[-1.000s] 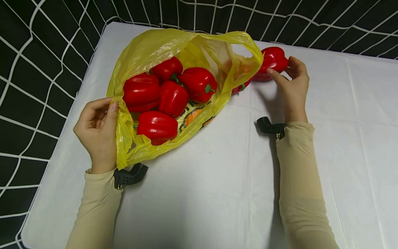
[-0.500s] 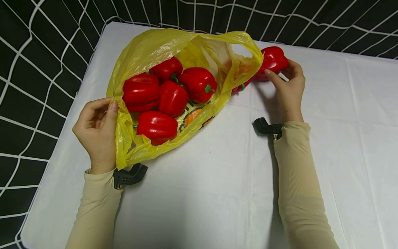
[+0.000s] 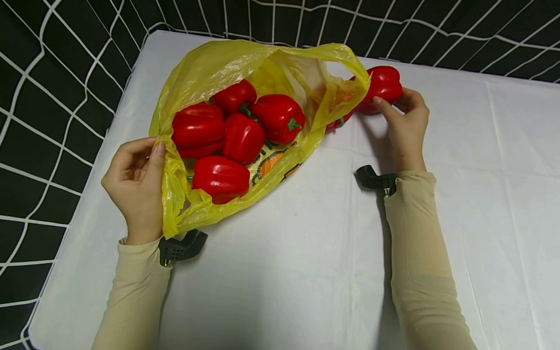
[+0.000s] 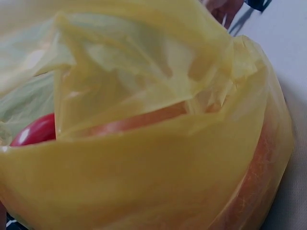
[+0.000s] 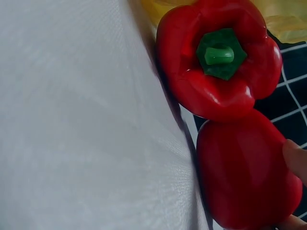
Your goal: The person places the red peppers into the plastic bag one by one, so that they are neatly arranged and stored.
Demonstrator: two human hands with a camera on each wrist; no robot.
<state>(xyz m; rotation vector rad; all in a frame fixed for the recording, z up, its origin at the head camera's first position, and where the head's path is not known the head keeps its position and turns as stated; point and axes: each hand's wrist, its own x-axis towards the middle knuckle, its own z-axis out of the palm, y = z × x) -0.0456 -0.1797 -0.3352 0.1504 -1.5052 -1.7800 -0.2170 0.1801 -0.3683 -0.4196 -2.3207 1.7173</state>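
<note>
My left hand [image 3: 135, 187] pinches the left edge of a yellow plastic bag [image 3: 210, 63] between thumb and fingers. The bag lies with its mouth open, and several red bell peppers [image 3: 198, 129] with green stems are inside it. At the bag's right side, my right hand [image 3: 407, 129] holds a red bell pepper [image 3: 385, 82], thumb on the near side and fingers behind. Touching that one is another bell pepper [image 5: 180, 86], its stem facing the right wrist camera; in the head view the bag's handle partly hides it. Yellow plastic fills most of the left wrist view.
A white cloth [image 3: 297, 272] covers the table. Black panels with a white grid [image 3: 52, 121] stand along the left and back edges. Dark wrist camera mounts [image 3: 376, 177] stick out from both sleeves.
My right hand has shifted slightly left and the bell pepper it holds has slid a little the same way. The left hand and the bag have hardly moved.
</note>
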